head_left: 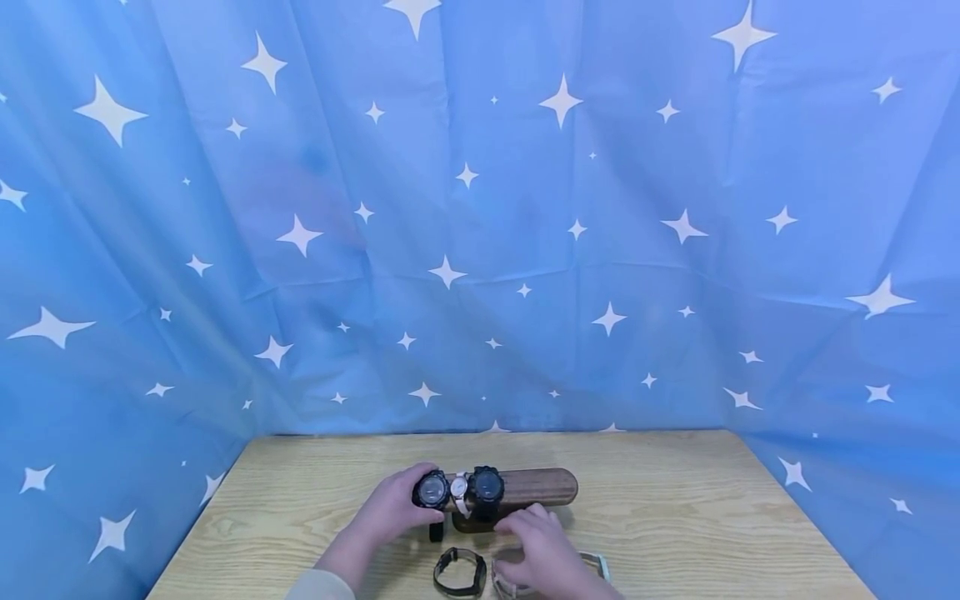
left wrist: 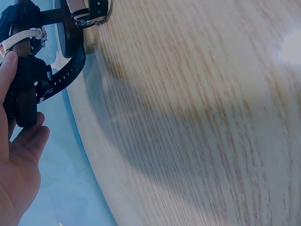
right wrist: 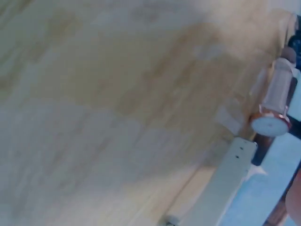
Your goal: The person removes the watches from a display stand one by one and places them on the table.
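Observation:
A wooden watch stand (head_left: 542,483) carries a black watch (head_left: 432,490) at its left end, a small watch with a white strap (head_left: 461,488) and a second black watch (head_left: 488,485). My left hand (head_left: 396,506) grips the left black watch around the bar's end, thumb in front and fingers behind. In the left wrist view, a loose black strap (left wrist: 70,75) curves away from it. Low in front of the stand, my right hand (head_left: 549,552) hovers over pale-strapped watches, thumb and fingers apart. A pale strap (right wrist: 221,181) shows blurred in the right wrist view.
A black-strapped watch (head_left: 480,575) lies on the wooden table (head_left: 300,508) in front of the stand. Beside my right hand is a light teal strap (head_left: 603,568). Blue star-patterned cloth (head_left: 480,208) hangs behind the table and at both sides.

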A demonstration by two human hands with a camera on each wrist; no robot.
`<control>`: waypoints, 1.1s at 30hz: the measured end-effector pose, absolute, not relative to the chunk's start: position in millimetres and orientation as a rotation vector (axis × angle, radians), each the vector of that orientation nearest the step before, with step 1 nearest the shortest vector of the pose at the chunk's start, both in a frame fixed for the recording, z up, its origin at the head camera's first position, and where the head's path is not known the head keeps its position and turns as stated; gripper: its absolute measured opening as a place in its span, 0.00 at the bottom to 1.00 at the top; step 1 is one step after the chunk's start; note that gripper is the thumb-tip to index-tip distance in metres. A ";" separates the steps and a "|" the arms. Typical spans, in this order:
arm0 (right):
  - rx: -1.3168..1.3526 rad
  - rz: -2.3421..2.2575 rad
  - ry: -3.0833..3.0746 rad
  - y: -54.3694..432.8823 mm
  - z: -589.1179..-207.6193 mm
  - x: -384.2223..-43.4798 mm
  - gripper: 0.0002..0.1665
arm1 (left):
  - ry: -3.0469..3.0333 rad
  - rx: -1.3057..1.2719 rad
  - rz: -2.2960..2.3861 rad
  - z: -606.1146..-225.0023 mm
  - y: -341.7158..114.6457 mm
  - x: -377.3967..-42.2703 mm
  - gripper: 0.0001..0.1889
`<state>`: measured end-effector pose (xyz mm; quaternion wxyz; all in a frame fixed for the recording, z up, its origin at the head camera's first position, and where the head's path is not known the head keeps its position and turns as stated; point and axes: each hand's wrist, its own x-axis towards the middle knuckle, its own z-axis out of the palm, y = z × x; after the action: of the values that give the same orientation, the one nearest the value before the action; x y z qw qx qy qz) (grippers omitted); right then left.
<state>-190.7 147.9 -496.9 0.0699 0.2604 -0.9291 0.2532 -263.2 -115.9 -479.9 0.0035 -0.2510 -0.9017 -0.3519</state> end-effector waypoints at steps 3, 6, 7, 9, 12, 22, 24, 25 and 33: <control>0.763 0.735 -2.757 148.4 -492.5 -190.7 0.22 | -2.824 -0.794 -1.097 -479.4 -115.8 -263.4 0.36; 0.738 0.700 -2.697 150.4 -488.9 -192.2 0.23 | -2.824 -0.800 -1.096 -478.6 -115.9 -263.1 0.37; 0.731 0.686 -2.669 151.3 -488.0 -193.0 0.23 | -2.825 -0.802 -1.098 -478.3 -115.9 -263.0 0.37; 0.714 0.663 -2.627 153.7 -485.7 -195.2 0.23 | -2.827 -0.804 -1.095 -477.5 -116.1 -262.8 0.37; 0.682 0.640 -2.603 158.1 -482.8 -199.1 0.24 | -2.825 -0.807 -1.093 -476.5 -116.6 -262.6 0.36; 0.555 0.692 -2.658 168.4 -469.8 -209.3 0.29 | -2.832 -0.844 -1.105 -475.6 -117.4 -261.9 0.36; 0.522 0.701 -2.657 171.5 -469.4 -212.9 0.29 | -2.832 -0.844 -1.110 -475.5 -117.1 -261.5 0.36; 0.505 0.699 -2.653 173.4 -469.2 -214.7 0.29 | -2.830 -0.844 -1.112 -475.1 -116.9 -261.3 0.36; 0.398 0.672 -2.693 187.6 -471.6 -224.2 0.29 | -2.832 -0.838 -1.106 -472.5 -116.1 -260.7 0.36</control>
<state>-224.2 187.6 -471.6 0.1680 0.1398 -0.9467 0.2364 -260.7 -116.1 -472.5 -0.0061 -0.2656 -0.8981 -0.3505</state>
